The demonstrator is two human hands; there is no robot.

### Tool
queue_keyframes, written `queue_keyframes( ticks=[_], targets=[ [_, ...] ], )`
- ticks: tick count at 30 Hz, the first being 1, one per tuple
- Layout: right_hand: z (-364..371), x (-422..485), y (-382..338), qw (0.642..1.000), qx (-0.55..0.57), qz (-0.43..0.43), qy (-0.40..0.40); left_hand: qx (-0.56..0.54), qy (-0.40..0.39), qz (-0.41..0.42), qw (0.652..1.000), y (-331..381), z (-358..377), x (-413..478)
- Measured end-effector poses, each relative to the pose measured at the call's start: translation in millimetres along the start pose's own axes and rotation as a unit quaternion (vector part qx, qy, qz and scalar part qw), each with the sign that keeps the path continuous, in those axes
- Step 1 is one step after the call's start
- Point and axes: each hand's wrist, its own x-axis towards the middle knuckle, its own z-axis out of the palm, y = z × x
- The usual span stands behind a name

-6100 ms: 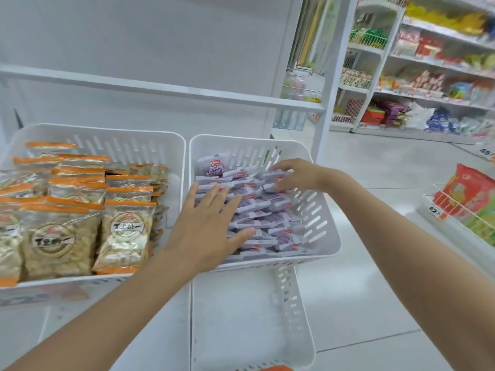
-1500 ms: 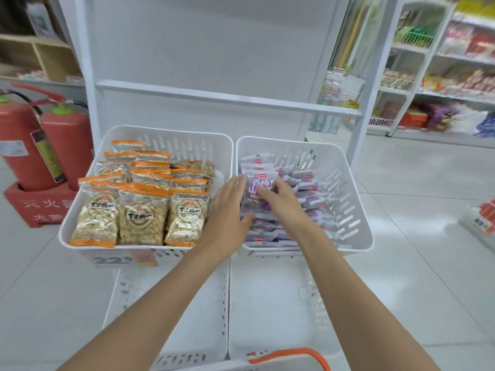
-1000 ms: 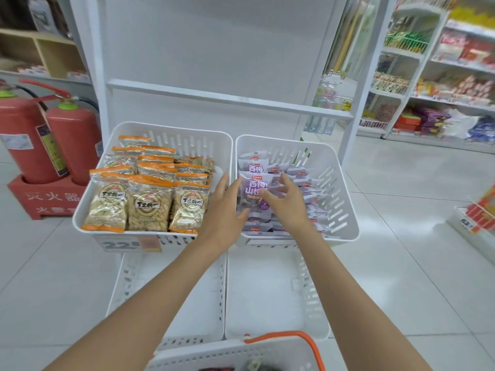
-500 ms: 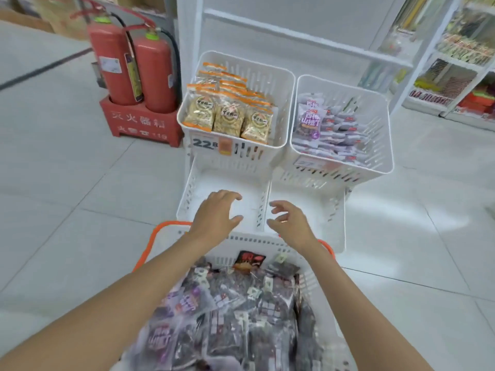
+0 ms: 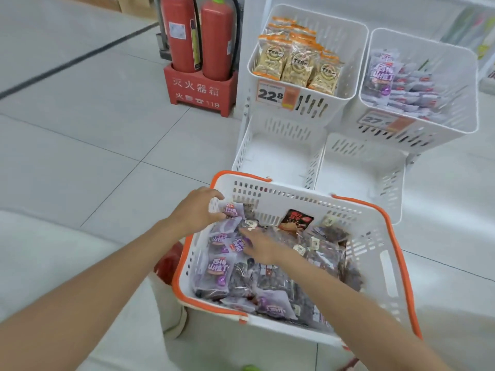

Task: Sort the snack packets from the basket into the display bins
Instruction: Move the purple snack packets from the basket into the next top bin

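Half a second ago both hands hovered spread over the far rim; now they are down inside the orange-rimmed basket (image 5: 294, 200), which stands on the floor tiles right in front of the display. A moment before that they were up straightening the stock in the upper right bin (image 5: 455, 124), so that round looks finished and a fresh pick is starting. The left hand (image 5: 199, 210) sits at the basket's far-left corner, fingers curled, thumb and fingertips seeming to pinch the edge of a purple packet (image 5: 232, 211) propped against the wall. The right hand (image 5: 263, 249) lies just near of it, fingers straight and loosely spread, flat across more purple ones. Those match the upper right bin's stock, so I'd guess they go there next. The heap of dark packets (image 5: 329, 253) on the right fits neither that bin nor the peanut packs in the upper left bin (image 5: 345, 84); probably the lower bins (image 5: 316, 162) await them. Plenty remains.
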Motion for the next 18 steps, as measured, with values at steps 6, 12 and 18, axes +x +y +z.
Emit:
queue_keyframes(
  ticks=[6,12,18],
  targets=[
    [5.0,5.6,16.5,0.992,-0.126,-0.019,0.013,-0.015,-0.012,-0.001,1.000,-10.6,3.4,-13.4],
    [-11.6,-7.9,34.8,0.995,-0.054,-0.015,-0.076,-0.036,-0.022,0.010,0.999,-6.2,12.5,-15.1],
    [-50.6,-18.8,19.7,0.974,0.216,0.012,0.069,-0.076,0.008,-0.014,0.997,-0.5,17.3,-11.1]
  ],
)
